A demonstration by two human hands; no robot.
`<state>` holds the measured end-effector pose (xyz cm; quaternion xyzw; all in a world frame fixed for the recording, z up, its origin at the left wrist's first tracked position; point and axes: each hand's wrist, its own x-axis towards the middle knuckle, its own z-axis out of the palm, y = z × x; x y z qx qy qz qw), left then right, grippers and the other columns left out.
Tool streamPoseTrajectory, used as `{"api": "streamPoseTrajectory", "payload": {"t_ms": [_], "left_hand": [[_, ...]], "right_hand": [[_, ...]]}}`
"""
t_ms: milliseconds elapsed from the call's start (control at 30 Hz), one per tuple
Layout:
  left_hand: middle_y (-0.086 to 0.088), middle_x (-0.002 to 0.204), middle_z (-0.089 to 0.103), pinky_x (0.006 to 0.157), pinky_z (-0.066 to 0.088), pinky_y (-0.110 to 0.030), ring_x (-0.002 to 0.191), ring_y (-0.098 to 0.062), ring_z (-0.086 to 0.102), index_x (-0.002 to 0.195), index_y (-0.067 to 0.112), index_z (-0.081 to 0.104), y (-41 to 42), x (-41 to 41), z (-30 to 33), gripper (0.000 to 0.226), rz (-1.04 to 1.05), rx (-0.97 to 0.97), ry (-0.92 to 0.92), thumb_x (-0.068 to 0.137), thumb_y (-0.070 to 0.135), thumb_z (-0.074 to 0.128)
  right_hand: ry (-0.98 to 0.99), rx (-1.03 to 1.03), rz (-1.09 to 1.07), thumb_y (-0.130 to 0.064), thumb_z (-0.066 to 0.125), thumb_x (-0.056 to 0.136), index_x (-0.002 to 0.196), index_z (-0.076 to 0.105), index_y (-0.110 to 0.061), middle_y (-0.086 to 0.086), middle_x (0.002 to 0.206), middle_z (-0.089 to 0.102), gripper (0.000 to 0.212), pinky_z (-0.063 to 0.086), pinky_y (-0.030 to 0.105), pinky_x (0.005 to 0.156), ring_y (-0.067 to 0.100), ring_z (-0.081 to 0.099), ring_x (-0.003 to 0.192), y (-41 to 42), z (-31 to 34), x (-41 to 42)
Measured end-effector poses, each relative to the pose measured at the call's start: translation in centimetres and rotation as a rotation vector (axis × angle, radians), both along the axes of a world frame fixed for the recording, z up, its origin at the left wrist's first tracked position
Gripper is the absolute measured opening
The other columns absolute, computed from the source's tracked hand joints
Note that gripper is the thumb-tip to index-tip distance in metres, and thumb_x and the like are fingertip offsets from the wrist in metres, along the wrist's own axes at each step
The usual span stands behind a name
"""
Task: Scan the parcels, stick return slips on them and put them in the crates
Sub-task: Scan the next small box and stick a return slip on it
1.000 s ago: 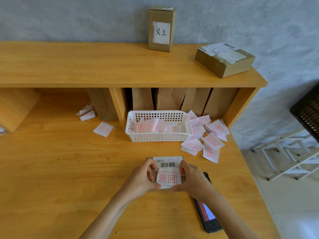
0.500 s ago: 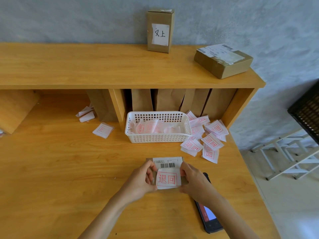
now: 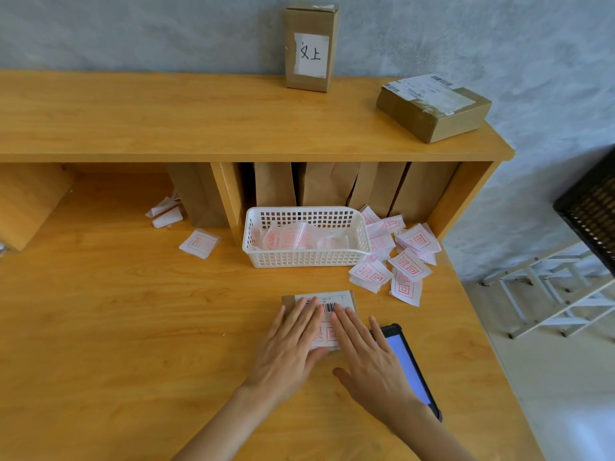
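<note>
with both hands flat, left hand (image 3: 289,344) and right hand (image 3: 367,352) press the return slip (image 3: 327,334) on the small parcel (image 3: 317,302) directly beneath; nothing gripped.

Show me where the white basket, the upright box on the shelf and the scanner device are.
white basket (image 3: 307,259): head view, front wall.
upright box (image 3: 311,78): head view, front face below its label.
scanner device (image 3: 404,357): head view, lit screen.
</note>
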<state>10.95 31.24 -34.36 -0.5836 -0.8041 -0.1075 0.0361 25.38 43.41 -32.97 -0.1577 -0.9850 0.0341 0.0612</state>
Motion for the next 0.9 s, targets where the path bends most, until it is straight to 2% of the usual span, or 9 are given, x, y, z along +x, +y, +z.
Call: {"api": "streamPoseTrajectory", "payload": {"t_ms": [133,333,400,500,567,633,700,800,900], "left_hand": [[-0.002,0.157,0.030,0.112,0.022,-0.042,0.146,-0.017,0.020,0.150,0.013,0.029,-0.4,-0.6,0.1,0.066,0.012,-0.024,-0.032,0.101,0.055,0.016],[0.000,0.158,0.027,0.111,0.022,-0.040,0.147,-0.019,0.018,0.152,0.015,0.024,-1.1,-1.6,0.1,0.067,-0.005,-0.045,-0.028,0.098,0.054,0.026],[0.000,0.159,0.024,0.112,0.021,-0.039,0.148,-0.018,0.015,0.153,0.016,0.019,-0.9,-1.5,0.2,0.067,0.001,-0.064,-0.074,0.098,0.054,0.025],[0.003,0.162,0.016,0.116,0.014,-0.036,0.150,-0.014,0.002,0.154,0.019,0.014,-1.1,-1.6,0.1,0.068,-0.022,-0.084,-0.160,0.099,0.058,0.020],[0.010,0.163,0.003,0.120,0.008,-0.027,0.148,-0.005,-0.007,0.154,0.026,0.013,-1.2,-1.8,0.5,0.072,-0.026,0.027,-0.365,0.095,0.067,0.020],[0.019,0.161,0.001,0.118,0.008,-0.020,0.146,0.003,-0.004,0.153,0.031,0.018,-1.2,-1.9,1.6,0.074,0.084,0.152,-0.675,0.092,0.070,0.030],[0.017,0.159,0.014,0.115,0.013,-0.020,0.145,0.002,0.010,0.151,0.029,0.027,-0.8,-2.1,2.0,0.071,0.319,0.293,-0.860,0.091,0.063,0.042],[0.004,0.146,0.044,0.110,0.036,-0.031,0.133,-0.011,0.042,0.146,0.024,0.039,0.1,-2.7,2.5,0.070,0.610,0.246,-1.263,0.087,0.057,0.056],[0.005,0.113,0.069,0.076,0.051,-0.022,0.100,-0.008,0.065,0.121,0.024,0.058,0.9,-2.5,2.8,0.046,0.629,0.175,-1.546,0.086,0.053,0.063]], "right_hand": [[-0.008,0.026,-0.018,-0.038,0.088,0.059,0.147,0.038,-0.009,0.007,0.155,0.033,0.105,0.023,0.046,0.109,0.018,0.025,0.143,0.6,-0.1,0.2],[-0.022,0.035,-0.045,-0.030,0.089,0.058,0.148,0.037,-0.011,0.005,0.155,0.033,0.105,0.029,0.049,0.113,0.020,0.024,0.143,1.5,0.0,0.7],[-0.037,-0.012,-0.049,-0.032,0.089,0.058,0.148,0.036,-0.010,0.006,0.155,0.033,0.107,0.036,0.047,0.111,0.019,0.024,0.143,1.4,0.1,0.5],[0.007,-0.169,-0.014,-0.024,0.081,0.069,0.153,0.023,-0.013,0.002,0.160,0.020,0.103,0.032,0.042,0.113,0.016,0.012,0.148,1.6,0.0,0.8],[0.062,-0.283,0.008,-0.014,0.066,0.076,0.155,0.012,-0.023,-0.005,0.162,0.008,0.096,0.023,0.034,0.117,0.010,0.004,0.149,2.3,0.5,1.5],[0.101,-0.331,-0.032,-0.008,0.057,0.077,0.155,0.011,-0.031,-0.009,0.162,0.010,0.093,0.024,0.029,0.114,0.009,0.009,0.148,3.2,1.3,2.2],[0.134,-0.338,-0.120,-0.005,0.061,0.080,0.153,0.021,-0.029,-0.007,0.160,0.019,0.086,0.037,0.027,0.106,0.013,0.023,0.145,4.3,1.8,2.8],[0.102,-0.338,-0.346,-0.013,0.061,0.091,0.150,0.029,-0.025,-0.005,0.157,0.027,0.069,0.045,0.027,0.099,0.017,0.029,0.142,5.8,2.5,2.5],[0.051,-0.466,-0.516,-0.015,0.056,0.095,0.145,0.039,-0.022,0.000,0.153,0.036,0.053,0.039,0.034,0.107,0.020,0.032,0.140,7.0,3.1,1.6]]}}
